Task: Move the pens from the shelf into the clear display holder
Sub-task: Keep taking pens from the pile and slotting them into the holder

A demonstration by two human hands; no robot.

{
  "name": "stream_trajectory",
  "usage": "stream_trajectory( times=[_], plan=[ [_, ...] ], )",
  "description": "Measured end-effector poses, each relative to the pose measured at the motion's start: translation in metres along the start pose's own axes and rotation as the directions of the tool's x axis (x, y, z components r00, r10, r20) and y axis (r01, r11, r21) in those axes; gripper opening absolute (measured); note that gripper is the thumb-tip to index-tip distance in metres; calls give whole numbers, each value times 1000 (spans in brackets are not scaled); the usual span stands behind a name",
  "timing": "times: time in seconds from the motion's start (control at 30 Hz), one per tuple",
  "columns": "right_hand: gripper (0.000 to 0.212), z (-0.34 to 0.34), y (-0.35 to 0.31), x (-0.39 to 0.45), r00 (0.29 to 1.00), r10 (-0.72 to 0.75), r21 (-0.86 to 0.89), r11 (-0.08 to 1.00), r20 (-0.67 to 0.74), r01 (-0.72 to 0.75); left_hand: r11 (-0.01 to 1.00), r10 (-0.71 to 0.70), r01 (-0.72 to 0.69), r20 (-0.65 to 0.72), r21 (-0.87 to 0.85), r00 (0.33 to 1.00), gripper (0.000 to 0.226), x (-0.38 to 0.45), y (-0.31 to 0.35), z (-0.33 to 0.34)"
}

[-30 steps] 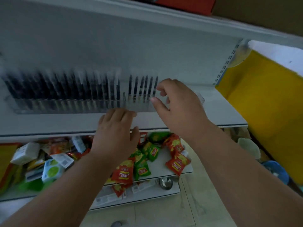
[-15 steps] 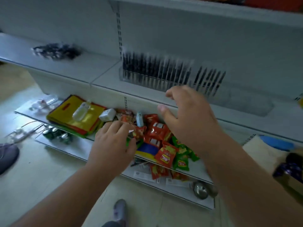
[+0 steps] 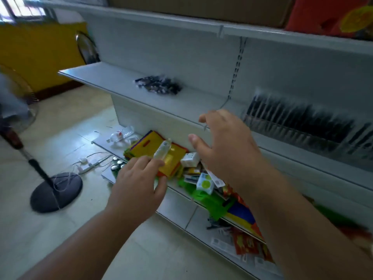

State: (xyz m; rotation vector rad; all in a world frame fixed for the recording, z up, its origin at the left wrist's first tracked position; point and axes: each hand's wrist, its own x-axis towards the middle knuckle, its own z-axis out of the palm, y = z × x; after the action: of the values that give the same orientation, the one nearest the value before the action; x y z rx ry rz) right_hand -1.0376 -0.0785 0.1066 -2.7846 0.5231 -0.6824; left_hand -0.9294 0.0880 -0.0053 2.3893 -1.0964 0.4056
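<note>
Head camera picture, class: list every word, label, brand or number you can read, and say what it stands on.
None can be read.
Red snack packets: yellow print, too blurred.
White and green box: print too small.
White labels on the lower shelf edge: blurred.
Red bag on the top shelf: yellow design, unreadable.

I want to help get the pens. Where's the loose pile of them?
Find the white shelf at chest height. The pen pile lies on its left part, a dark heap lying flat. The other pens, farther right, stand upright in rows in the clear holder.
</note>
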Motion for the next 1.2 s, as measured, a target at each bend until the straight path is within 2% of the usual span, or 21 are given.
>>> stream_trajectory(
  times=[0.13, 0.27, 0.43, 0.73, 0.93, 1.03, 1.2],
  plan=[
    [41, 43, -60, 50, 999, -24, 16, 1000, 23, 24, 996, -43, 43, -9, 76, 999, 34, 11, -74, -24],
    [40, 69, -88, 96, 998, -50, 37, 998, 44, 49, 991, -77, 79, -24, 104, 997, 33, 33, -122, -30],
    [39, 99, -79, 150, 998, -51, 40, 998, 45, 49, 991, -105, 103, 28, 83, 994, 37, 76, -157, -7],
    [38, 157, -49, 286, 997, -42, 67, 997, 67, 38, 990, -111, 106, 44, 92, 993, 36, 206, -207, 27],
    [39, 189, -49, 364, 995, -43, 21, 999, 93, 41, 991, -127, 123, 59, 59, 990, 41, 278, -246, 43],
    [39, 211, -51, 385, 994, -24, 9, 1000, 104, 23, 994, -99, 95, 67, 49, 993, 41, 304, -273, 54],
    [40, 239, -57, 423, 993, 96, -53, 994, 62, -92, 1000, 18, -16, 168, -13, 986, 38, 371, -321, 77]
  ],
)
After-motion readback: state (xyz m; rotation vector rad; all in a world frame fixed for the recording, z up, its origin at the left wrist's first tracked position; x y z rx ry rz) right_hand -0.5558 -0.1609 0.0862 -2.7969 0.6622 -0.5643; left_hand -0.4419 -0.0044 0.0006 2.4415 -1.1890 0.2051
